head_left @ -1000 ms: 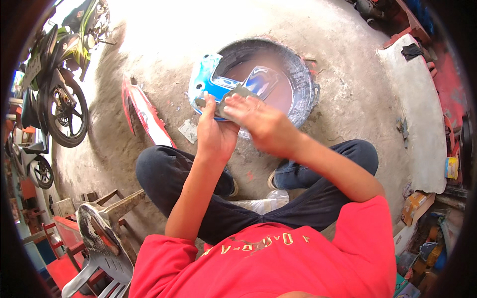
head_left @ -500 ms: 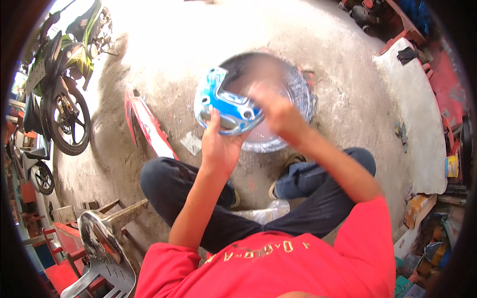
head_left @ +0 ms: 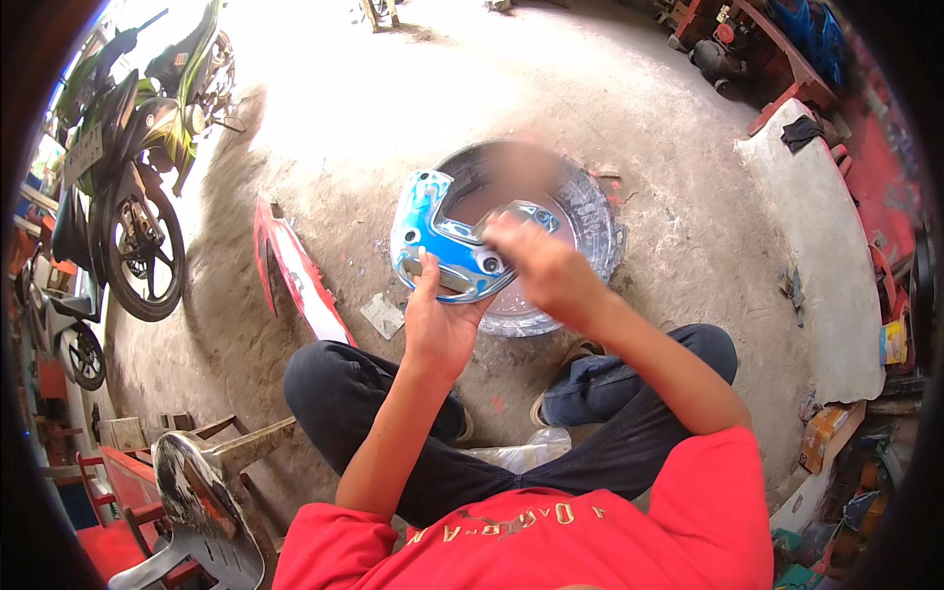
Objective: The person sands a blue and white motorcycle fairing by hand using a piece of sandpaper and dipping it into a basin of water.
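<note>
A blue, U-shaped vehicle body panel [head_left: 425, 241] with pale marbled patches and round holes hangs tilted over the near left part of a round basin [head_left: 596, 211]. My left hand [head_left: 440, 329] grips the panel's near edge, thumb on top and the other fingers hidden beneath. Over the panel's right arm, my right hand [head_left: 546, 267] is closed, its bent fingers pressed to the surface. Whatever lies under those fingertips is too blurred and covered to make out. Cloudy pinkish liquid [head_left: 511, 303] shows inside the dark basin, whose rim is splashed grey.
A red and white panel [head_left: 300, 270] lies on the concrete floor to the left, near a pale scrap [head_left: 383, 316]. Motorcycles [head_left: 143, 221] stand farther left. A worn grey chair [head_left: 211, 501] is at the lower left; a white slab [head_left: 821, 265] runs along the right.
The whole view has shifted, so the basin and panel sit lower in it. My right hand has moved slightly toward me over the panel, and the panel's right arm now shows beyond my fingers.
</note>
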Demonstrator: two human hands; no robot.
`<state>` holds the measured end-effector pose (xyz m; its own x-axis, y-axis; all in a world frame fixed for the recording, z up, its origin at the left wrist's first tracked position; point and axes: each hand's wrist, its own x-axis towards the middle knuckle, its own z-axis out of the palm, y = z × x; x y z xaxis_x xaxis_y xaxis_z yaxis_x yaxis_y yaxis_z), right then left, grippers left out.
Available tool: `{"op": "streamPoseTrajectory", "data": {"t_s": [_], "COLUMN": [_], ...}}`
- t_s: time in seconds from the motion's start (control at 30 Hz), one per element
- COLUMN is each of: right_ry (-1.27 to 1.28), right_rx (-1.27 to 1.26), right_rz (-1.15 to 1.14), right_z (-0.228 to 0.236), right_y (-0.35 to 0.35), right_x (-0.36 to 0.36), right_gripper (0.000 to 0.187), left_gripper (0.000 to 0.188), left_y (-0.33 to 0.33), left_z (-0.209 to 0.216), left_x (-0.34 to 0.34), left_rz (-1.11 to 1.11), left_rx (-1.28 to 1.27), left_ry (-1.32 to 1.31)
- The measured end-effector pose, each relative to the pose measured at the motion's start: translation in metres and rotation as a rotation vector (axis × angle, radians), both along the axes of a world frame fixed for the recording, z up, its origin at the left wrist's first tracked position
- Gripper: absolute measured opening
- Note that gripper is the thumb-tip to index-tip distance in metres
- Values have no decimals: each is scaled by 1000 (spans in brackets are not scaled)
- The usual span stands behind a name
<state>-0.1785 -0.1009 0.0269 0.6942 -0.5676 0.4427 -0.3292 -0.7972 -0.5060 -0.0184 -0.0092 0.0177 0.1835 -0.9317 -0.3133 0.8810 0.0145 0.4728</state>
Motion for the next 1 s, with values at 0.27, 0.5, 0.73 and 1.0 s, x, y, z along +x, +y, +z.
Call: {"op": "streamPoseTrajectory", "data": {"t_s": [0.27, 0.5, 0.73, 1.0], "right_ry": [-42, 21, 46, 26], "right_rx": [-103, -193, -152, -109], "right_rz": [119, 130, -35, -117], "right_z": [2, 0, 2, -1], "right_y": [20, 30, 0, -15], "right_x": [0, 8, 5, -5], "right_gripper": [40, 44, 45, 39], "left_gripper": [44, 44, 44, 46], "left_y": [2, 3, 6, 2], "left_z": [3, -6, 6, 18], "left_x": [-2, 5, 5, -7], "left_rz": [-5, -17, -3, 2], "left_rx": [-3, -46, -4, 37], "left_ry": [17, 49, 29, 38]}}
